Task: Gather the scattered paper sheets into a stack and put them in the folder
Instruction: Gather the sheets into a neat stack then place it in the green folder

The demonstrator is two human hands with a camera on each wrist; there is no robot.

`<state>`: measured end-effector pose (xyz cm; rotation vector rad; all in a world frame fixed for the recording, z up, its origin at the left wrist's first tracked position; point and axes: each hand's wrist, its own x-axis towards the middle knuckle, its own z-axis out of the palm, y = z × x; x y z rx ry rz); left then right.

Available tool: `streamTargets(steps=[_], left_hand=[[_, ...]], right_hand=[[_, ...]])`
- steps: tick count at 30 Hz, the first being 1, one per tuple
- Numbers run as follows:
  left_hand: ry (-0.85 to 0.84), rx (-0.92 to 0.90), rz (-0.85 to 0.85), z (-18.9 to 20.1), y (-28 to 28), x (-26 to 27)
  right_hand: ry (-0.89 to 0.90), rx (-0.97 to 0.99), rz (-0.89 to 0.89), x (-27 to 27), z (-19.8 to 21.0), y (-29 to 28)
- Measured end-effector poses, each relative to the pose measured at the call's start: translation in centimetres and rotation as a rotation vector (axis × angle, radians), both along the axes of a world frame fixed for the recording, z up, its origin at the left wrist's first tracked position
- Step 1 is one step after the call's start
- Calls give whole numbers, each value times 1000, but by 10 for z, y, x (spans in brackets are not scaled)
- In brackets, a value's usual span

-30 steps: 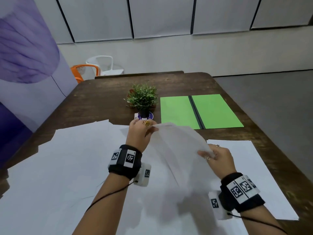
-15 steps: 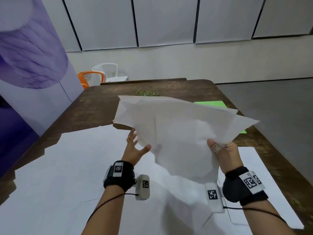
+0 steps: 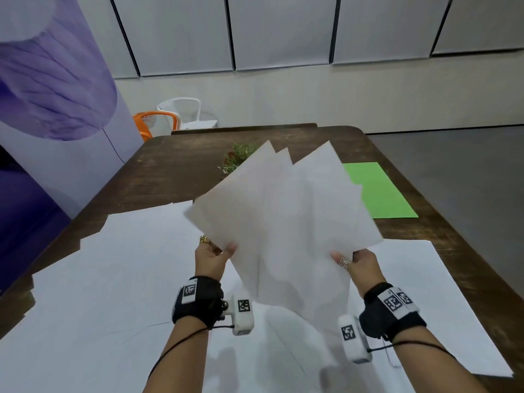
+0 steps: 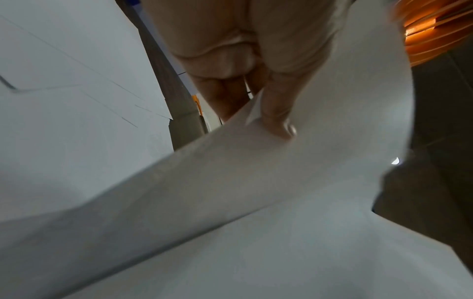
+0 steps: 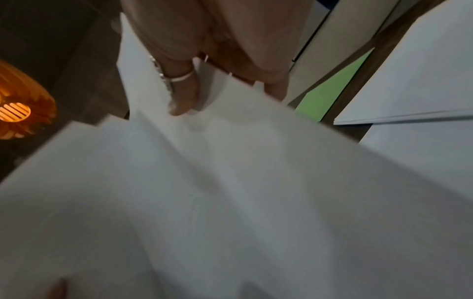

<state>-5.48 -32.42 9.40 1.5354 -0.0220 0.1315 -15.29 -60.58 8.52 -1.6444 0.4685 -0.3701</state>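
Nearest, loose sheets (image 3: 119, 279) lay spread over the counter (image 3: 181, 171), ungathered. Above them, both hands were up. The left hand (image 3: 211, 258) had its grip pinched on the lower left edge of a fanned bundle of paper (image 3: 283, 222), thumb pressed on top in the left wrist view. The right hand (image 3: 358, 260) had its grip pinched on the lower right edge. The bundle was raised off the counter, corners splayed and uneven. Beyond it sat a small plant (image 3: 241, 154), mostly hidden, and the open green folder (image 3: 374, 191) lay flat to the far right. The risk, as I judged it: with such thin pinches on misaligned sheets, one could slip out during squaring, or a corner could crease.
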Motion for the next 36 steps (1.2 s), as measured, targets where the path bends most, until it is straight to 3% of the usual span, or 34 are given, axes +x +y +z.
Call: streamTargets(steps=[6,8,10,12,17,20,24,26,28,32,34,36], left_hand=[[-110,-282,-45,17,13,4],[-68,-299,-58,18,21,6],[31,-210,-34,12,19,4],[64,-122,-3,4,10,-3],[-38,-123,53,11,-1,-6],[-122,-110,78,27,15,-2],[-139,-29,-151,26,30,6],[-42,140,-312,21,22,6],[-23,295,-355,16,7,3],[-89,187,-159,15,-4,7],[-69,103,-149,12,0,15],[-46,139,-168,7,-1,22]], right_hand=[[-49,59,-41,11,19,-12],[-58,96,27,10,24,-15],[-15,113,140,10,20,-12],[24,71,136,15,8,-6],[31,115,-20,24,7,-5],[-19,142,-16,20,23,-12],[39,138,121,23,28,-22],[151,69,222,31,16,-19],[223,-61,251,38,12,-11],[157,24,221,47,20,-8],[-6,148,200,44,29,-10],[-142,266,183,42,36,-10]])
